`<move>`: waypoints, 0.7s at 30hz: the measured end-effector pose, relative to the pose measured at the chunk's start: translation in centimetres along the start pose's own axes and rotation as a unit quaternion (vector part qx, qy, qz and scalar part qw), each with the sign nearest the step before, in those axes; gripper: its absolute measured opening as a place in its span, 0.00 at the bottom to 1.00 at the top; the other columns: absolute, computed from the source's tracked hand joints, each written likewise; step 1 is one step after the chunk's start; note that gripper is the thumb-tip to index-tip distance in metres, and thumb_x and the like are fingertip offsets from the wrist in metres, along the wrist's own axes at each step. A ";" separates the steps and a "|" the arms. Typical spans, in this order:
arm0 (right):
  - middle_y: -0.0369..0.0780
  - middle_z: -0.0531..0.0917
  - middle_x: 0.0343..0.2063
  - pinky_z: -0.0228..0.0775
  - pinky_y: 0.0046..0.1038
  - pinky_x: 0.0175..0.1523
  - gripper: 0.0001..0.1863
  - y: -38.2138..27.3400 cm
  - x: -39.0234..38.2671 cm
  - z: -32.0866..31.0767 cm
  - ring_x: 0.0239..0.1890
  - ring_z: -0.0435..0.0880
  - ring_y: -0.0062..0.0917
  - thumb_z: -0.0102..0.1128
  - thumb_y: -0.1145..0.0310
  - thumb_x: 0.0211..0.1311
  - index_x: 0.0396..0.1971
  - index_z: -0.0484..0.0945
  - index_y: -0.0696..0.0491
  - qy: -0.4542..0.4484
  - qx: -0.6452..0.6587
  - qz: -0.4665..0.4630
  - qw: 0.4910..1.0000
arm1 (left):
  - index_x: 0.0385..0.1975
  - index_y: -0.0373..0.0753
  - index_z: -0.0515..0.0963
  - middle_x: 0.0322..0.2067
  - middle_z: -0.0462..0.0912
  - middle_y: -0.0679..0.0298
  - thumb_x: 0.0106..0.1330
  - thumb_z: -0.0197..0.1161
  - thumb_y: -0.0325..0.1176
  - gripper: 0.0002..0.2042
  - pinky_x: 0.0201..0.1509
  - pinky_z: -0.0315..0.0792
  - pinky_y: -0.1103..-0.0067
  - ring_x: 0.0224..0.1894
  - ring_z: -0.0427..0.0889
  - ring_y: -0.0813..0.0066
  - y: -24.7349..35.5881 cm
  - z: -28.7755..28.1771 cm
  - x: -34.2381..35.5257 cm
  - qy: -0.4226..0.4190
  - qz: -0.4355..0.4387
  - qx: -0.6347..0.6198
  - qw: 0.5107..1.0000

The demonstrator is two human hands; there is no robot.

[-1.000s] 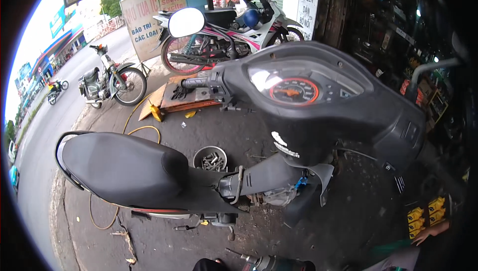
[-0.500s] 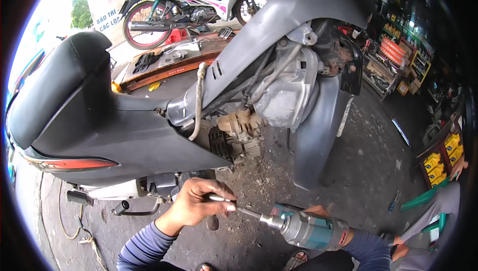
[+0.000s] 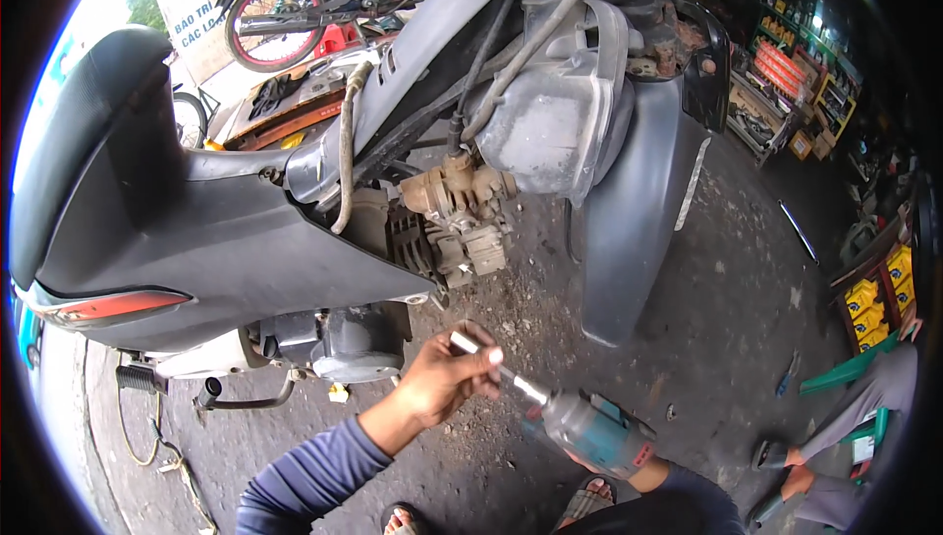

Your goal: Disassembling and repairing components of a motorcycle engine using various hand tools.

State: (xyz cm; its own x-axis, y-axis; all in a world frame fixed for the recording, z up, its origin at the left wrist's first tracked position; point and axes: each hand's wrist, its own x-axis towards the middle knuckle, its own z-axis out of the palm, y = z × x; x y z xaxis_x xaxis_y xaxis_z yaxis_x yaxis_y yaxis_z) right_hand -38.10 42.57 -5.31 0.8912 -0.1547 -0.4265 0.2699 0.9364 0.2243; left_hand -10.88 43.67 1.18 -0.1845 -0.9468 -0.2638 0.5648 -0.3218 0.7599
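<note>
My left hand [image 3: 442,378] is closed around a slim metal socket extension [image 3: 464,342], whose bright end pokes out past my fingers. The extension's other end runs to the nose of a teal and grey cordless impact wrench [image 3: 601,432]. My right hand [image 3: 648,476] grips this tool from below, its fingers largely hidden by the body. Just beyond both hands stands a dark grey motorbike [image 3: 206,240] with its front panels off. Its dirty engine [image 3: 457,206] is bare, below a loose hose [image 3: 349,142] and beside a grey plastic housing [image 3: 540,132].
A front mudguard [image 3: 634,240] hangs over the gritty floor at right. Another person's leg [image 3: 864,402] is at the far right, by a green stool [image 3: 850,368]. Shelves with goods [image 3: 786,63] and a second motorbike [image 3: 314,4] stand farther off.
My view has shifted toward the engine. Both hands with the impact wrench sit slightly differently in it, and more of the extension's bright end shows beyond my left fingers.
</note>
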 end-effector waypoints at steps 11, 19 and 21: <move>0.39 0.84 0.29 0.75 0.29 0.38 0.15 0.2 6.1 1.3 0.31 0.84 0.31 0.71 0.69 0.43 0.34 0.82 0.53 0.042 -0.729 -0.616 0.296 | 0.45 0.37 0.72 0.26 0.74 0.65 0.72 0.51 0.40 0.13 0.30 0.78 0.72 0.25 0.75 0.74 -4.6 1.1 7.8 0.115 0.115 -0.223 0.961; 0.38 0.84 0.30 0.71 0.30 0.42 0.13 -0.1 8.3 -0.7 0.31 0.82 0.30 0.70 0.70 0.43 0.33 0.82 0.51 0.074 -0.679 -0.577 0.447 | 0.45 0.33 0.72 0.24 0.72 0.66 0.72 0.51 0.38 0.14 0.26 0.71 0.76 0.23 0.70 0.75 -4.7 0.2 8.7 0.092 0.132 -0.249 0.955; 0.38 0.83 0.30 0.70 0.28 0.43 0.13 -0.4 8.6 -0.2 0.33 0.82 0.29 0.69 0.69 0.44 0.33 0.81 0.52 0.027 -0.710 -0.623 0.328 | 0.47 0.31 0.71 0.24 0.71 0.66 0.72 0.51 0.37 0.14 0.27 0.68 0.77 0.23 0.69 0.76 -4.6 -0.1 8.7 0.117 0.135 -0.210 0.961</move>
State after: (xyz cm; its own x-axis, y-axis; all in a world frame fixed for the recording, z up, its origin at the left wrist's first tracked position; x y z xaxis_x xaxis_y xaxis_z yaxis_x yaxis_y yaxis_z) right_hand -30.63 40.96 -9.18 0.3939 -0.7252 0.5648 -0.0628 -0.6343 -0.7706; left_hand -15.00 36.89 -4.69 0.1726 -0.9515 -0.2548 0.8505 0.0135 0.5259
